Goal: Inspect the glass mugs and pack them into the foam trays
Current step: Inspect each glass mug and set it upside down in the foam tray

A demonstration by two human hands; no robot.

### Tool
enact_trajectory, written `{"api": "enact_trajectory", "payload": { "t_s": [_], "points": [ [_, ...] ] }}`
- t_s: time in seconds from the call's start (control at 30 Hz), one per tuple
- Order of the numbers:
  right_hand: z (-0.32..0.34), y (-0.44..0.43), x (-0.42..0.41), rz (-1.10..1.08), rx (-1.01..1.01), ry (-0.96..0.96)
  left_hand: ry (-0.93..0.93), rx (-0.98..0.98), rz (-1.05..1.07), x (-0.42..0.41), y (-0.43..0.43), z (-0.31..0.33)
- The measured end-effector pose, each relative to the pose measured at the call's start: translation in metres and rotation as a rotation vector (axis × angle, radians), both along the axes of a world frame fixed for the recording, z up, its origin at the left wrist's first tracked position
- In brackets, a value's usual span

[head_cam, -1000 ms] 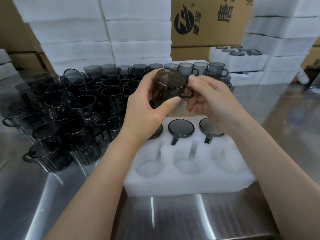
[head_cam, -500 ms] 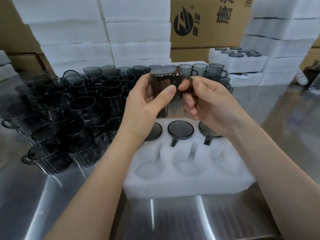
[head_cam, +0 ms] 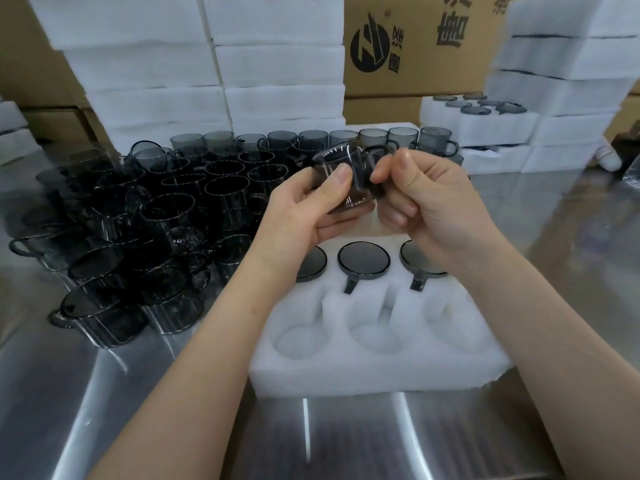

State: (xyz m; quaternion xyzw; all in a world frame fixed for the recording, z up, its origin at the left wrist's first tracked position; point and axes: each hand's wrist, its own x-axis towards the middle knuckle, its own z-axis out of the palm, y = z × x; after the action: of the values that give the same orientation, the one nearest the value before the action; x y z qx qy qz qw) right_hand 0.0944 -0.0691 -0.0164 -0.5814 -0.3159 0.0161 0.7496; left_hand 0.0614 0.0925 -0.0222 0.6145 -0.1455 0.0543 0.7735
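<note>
We hold one smoky glass mug (head_cam: pixel 346 174) in the air between both hands, just beyond the far edge of the foam tray (head_cam: pixel 363 375), at 12 o'clock from it. Our left hand (head_cam: pixel 301 209) wraps the mug's body, with the thumb pressed across the side wall and the other fingers (head_cam: pixel 332 226) curled beneath. Our right hand (head_cam: pixel 436 209) pinches the handle side between thumb and forefinger. The mug lies tilted (through the dark glass we cannot tell which end faces us).

In the tray's far row sit three packed mugs (head_cam: pixel 363 261), upside down, with handles pointing toward us. Three round pockets lie in the near row. At 9 to 10 o'clock a crowd of loose mugs (head_cam: pixel 173 216) stands on the steel table (head_cam: pixel 104 410), some on their sides. At 2 o'clock a second tray (head_cam: pixel 446 126) holds more mugs on top of stacked foam. Behind, at 12 o'clock, rise foam stacks (head_cam: pixel 277 64) and a printed cardboard box (head_cam: pixel 415 46).
</note>
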Motion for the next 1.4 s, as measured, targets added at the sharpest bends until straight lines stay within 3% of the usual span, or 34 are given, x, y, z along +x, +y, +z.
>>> {"api": "enact_trajectory", "payload": {
  "t_s": [0.23, 0.33, 0.47, 0.67, 0.73, 0.83, 1.0, 1.2, 1.4],
  "points": [
    [0.004, -0.001, 0.000, -0.029, -0.031, 0.180, -0.177, 0.119, 0.082, 0.000, 0.000, -0.004],
    [0.004, -0.001, 0.001, 0.016, 0.063, 0.235, -0.188, 0.088, 0.078, 0.000, 0.000, -0.004],
    [0.003, -0.004, 0.006, -0.036, 0.062, 0.185, -0.196, 0.079, 0.048, 0.000, -0.001, -0.004],
    [0.002, 0.004, 0.003, 0.197, -0.017, 0.253, -0.204, 0.181, 0.000, -0.001, -0.005, -0.003],
    [0.001, 0.004, 0.002, 0.130, -0.009, 0.236, -0.187, 0.208, 0.144, -0.002, -0.004, -0.003],
    [-0.001, 0.007, 0.000, -0.049, -0.031, 0.176, -0.362, 0.355, 0.356, -0.005, -0.003, -0.003],
    [-0.001, 0.011, -0.004, -0.259, -0.157, -0.004, -0.532, 0.625, 0.390, -0.005, -0.006, -0.005],
    [0.000, 0.009, -0.007, -0.287, -0.115, 0.033, -0.526, 0.605, 0.416, -0.004, -0.004, -0.005],
    [0.001, 0.002, -0.002, -0.214, -0.034, 0.174, -0.512, 0.503, 0.301, -0.004, -0.003, -0.006]
  ]
}}
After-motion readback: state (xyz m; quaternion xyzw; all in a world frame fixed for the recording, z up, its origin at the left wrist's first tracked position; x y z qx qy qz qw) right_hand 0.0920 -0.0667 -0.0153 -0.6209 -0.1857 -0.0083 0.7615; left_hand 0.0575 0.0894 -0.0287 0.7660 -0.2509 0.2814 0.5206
